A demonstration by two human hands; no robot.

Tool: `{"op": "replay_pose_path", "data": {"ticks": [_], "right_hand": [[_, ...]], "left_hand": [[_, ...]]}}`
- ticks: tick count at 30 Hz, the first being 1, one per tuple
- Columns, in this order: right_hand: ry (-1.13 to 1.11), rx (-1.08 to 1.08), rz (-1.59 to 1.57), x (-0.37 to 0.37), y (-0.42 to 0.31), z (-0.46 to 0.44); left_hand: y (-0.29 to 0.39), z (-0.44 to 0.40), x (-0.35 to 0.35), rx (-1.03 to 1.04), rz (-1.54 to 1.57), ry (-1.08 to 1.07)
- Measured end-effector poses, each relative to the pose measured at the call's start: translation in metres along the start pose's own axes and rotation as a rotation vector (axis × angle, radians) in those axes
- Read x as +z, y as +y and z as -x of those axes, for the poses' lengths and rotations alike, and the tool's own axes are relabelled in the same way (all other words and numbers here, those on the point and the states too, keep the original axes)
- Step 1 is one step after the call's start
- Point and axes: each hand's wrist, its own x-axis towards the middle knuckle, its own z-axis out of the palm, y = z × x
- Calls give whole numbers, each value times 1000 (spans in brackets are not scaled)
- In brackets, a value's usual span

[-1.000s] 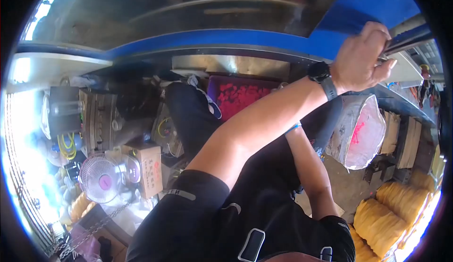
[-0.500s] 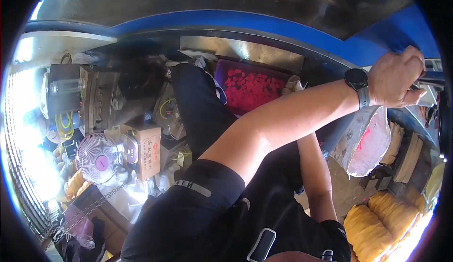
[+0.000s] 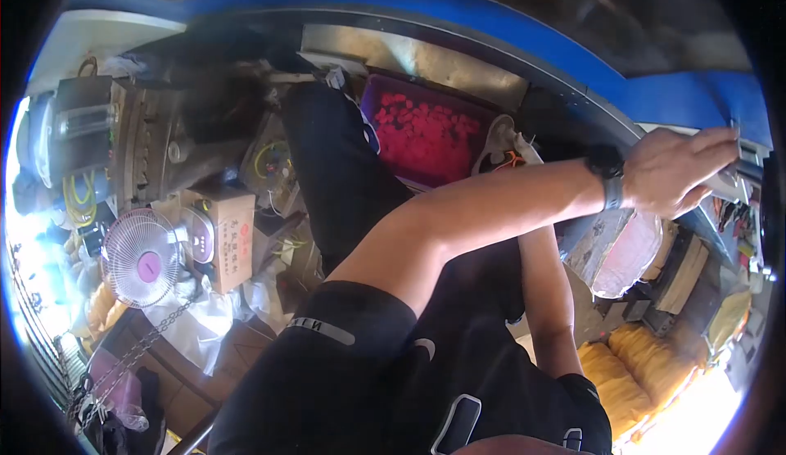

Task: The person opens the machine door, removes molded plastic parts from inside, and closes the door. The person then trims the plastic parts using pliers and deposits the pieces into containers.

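My left hand (image 3: 675,170), with a dark watch (image 3: 604,164) on its wrist, reaches across to the far right. Its fingers are stretched out and the thumb is apart from them. The fingertips are at a small metal part (image 3: 747,153) beside the blue panel (image 3: 696,103); whether they touch it is unclear. My right forearm (image 3: 547,291) runs up beneath the left one, which hides the right hand. Beyond the left forearm stands a purple bin (image 3: 372,99) holding many small pink-red pieces (image 3: 426,131).
A fan (image 3: 141,257) and a cardboard box (image 3: 236,242) are at left, near a hanging chain (image 3: 131,361). A whitish sack (image 3: 626,254) and yellow padded bundles (image 3: 622,373) are at right. A shoe (image 3: 495,144) is beside the bin.
The view has tilted and shifted. My left hand has moved slightly down in the picture, and its fingers, curled before, are now straighter. The right hand stays hidden.
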Motion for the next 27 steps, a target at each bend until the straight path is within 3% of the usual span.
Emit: {"op": "replay_pose_path", "data": {"ticks": [2,3,6,8,12,14,16,19,22,23,24,25,27], "right_hand": [[266,12,28,34,-3,24],[168,-68,75,35,1,28],[-82,124,52,-37,-1,-13],[13,-69,314,-89,8,-50],[-193,-337,1035,-102,11,-80],[116,52,253,37,13,-50],[157,52,575,66,20,-79],[159,-38,930,64,44,-137],[52,-167,1351,26,70,-197],[2,-210,1489,14,79,-213],[-54,-258,1623,8,85,-226],[195,130,1360,46,91,-221],[220,202,1272,27,113,-248]], "left_hand": [[-1,34,-14,-28,-34,52],[-3,52,-25,-61,-23,26],[-18,109,-60,-173,-3,-82],[-22,140,-98,-271,-33,-124],[-42,187,-189,-426,-116,-42],[-50,203,-226,-557,-177,106],[-57,226,-253,-818,-124,153],[-73,259,-263,-999,163,543],[-76,282,-258,-1110,205,618],[-70,283,-259,-1180,193,549],[-69,295,-253,-1136,312,553],[-65,296,-254,-1142,268,482],[-52,294,-256,-1173,262,421]]}}
